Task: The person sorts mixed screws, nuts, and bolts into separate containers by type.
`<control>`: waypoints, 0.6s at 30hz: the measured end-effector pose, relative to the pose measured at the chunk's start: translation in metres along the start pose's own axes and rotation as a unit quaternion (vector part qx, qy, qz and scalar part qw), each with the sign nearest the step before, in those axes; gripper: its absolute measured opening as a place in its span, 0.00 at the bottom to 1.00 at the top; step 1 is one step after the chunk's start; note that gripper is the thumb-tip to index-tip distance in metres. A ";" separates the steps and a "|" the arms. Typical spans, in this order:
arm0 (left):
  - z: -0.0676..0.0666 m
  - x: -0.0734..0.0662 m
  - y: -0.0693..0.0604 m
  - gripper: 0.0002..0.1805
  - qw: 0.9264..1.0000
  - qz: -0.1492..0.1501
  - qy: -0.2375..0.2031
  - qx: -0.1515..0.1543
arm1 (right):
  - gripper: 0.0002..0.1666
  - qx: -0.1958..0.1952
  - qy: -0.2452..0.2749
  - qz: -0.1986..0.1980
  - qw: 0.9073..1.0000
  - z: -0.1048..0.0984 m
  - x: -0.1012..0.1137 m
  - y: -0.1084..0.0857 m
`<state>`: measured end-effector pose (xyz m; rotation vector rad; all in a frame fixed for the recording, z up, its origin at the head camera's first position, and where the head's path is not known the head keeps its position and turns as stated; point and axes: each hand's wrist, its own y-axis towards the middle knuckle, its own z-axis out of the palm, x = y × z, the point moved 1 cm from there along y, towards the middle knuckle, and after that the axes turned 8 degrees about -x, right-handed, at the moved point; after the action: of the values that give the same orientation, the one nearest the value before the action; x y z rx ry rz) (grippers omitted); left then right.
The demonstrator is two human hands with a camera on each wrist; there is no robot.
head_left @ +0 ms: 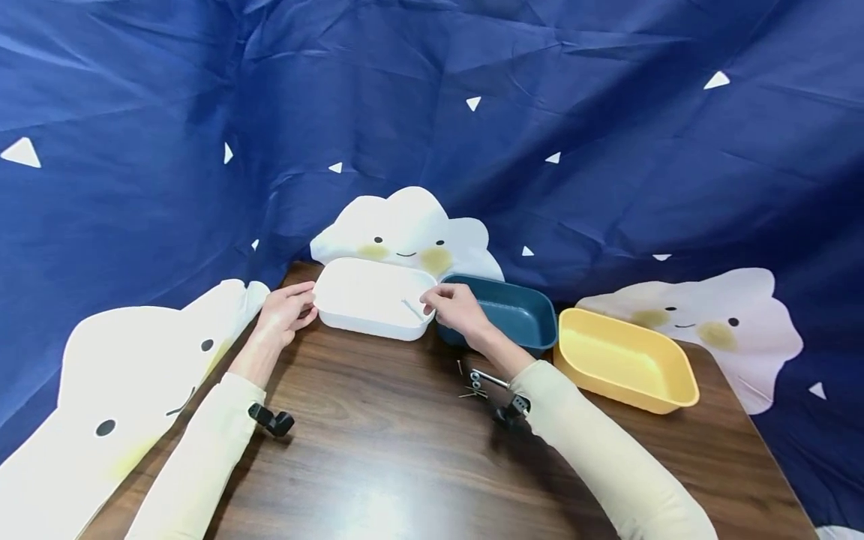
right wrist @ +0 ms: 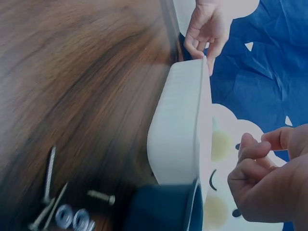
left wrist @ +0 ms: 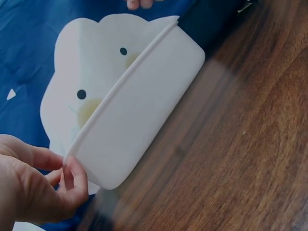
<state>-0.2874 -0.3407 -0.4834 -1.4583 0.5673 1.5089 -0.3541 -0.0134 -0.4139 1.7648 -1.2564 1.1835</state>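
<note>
In the head view, my left hand (head_left: 286, 307) holds the left end of a white plastic bin (head_left: 367, 325), with thumb and fingers at its rim. The left wrist view shows this left hand (left wrist: 53, 180) pinching the bin's corner (left wrist: 134, 110). Over the bin's right end is my right hand (head_left: 455, 306), fingers curled and thumb near the index finger. Beside its fingertips appears a thin grey screw-like piece (head_left: 412, 309); whether it is held or lies in the bin is unclear. The right wrist view shows no object between the fingers of the right hand (right wrist: 269, 178).
A dark teal bin (head_left: 516, 315) adjoins the white one, and a yellow bin (head_left: 628, 360) stands farther right. Several screws (right wrist: 50, 173) and metal washers (right wrist: 64, 216) lie on the wooden table (head_left: 378, 435) before the teal bin. Blue cloth (head_left: 405, 90) hangs behind.
</note>
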 end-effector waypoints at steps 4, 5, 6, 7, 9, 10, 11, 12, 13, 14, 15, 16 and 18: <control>0.000 0.001 -0.001 0.26 1.000 -0.007 -0.007 -0.003 | 0.14 0.002 0.010 -0.005 1.000 -0.014 -0.003 -0.012; -0.001 0.000 -0.001 0.26 1.000 -0.010 -0.011 -0.003 | 0.15 0.002 0.009 -0.005 1.000 -0.017 -0.003 -0.015; -0.002 0.000 -0.001 0.26 1.000 -0.013 -0.012 -0.005 | 0.15 0.002 0.009 -0.005 1.000 -0.020 -0.003 -0.018; -0.002 0.000 -0.001 0.26 1.000 -0.015 -0.016 -0.005 | 0.15 0.002 0.008 -0.007 1.000 -0.023 -0.003 -0.021; -0.003 0.001 0.000 0.27 1.000 -0.018 -0.020 -0.005 | 0.15 -0.002 0.003 -0.008 1.000 -0.029 -0.004 -0.029; -0.003 0.001 0.000 0.27 1.000 -0.018 -0.021 -0.005 | 0.15 -0.003 0.002 -0.010 1.000 -0.032 -0.005 -0.032; -0.003 0.002 0.000 0.27 1.000 -0.019 -0.024 -0.007 | 0.15 -0.005 0.000 -0.011 1.000 -0.035 -0.005 -0.036; -0.002 0.002 0.000 0.27 1.000 -0.020 -0.023 -0.008 | 0.16 -0.006 0.002 -0.014 1.000 -0.037 -0.007 -0.040; -0.002 0.003 0.000 0.27 0.999 -0.020 -0.023 -0.010 | 0.17 -0.008 0.002 -0.018 1.000 -0.039 -0.008 -0.044; -0.001 0.003 0.000 0.27 0.999 -0.020 -0.021 -0.012 | 0.16 -0.012 0.002 -0.020 1.000 -0.041 -0.009 -0.048; 0.000 0.004 0.000 0.26 0.999 -0.022 -0.022 -0.014 | 0.16 -0.014 0.004 -0.022 1.000 -0.044 -0.011 -0.052; 0.001 0.004 0.000 0.26 0.999 -0.023 -0.021 -0.015 | 0.14 -0.018 0.005 -0.024 1.000 -0.046 -0.013 -0.056; 0.002 0.004 -0.001 0.26 0.999 -0.024 -0.021 -0.016 | 0.12 -0.028 0.008 -0.029 0.999 -0.050 -0.018 -0.063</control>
<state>-0.2871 -0.3373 -0.4864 -1.4506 0.4809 1.5140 -0.3117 0.0568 -0.4131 1.7376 -1.2086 1.1168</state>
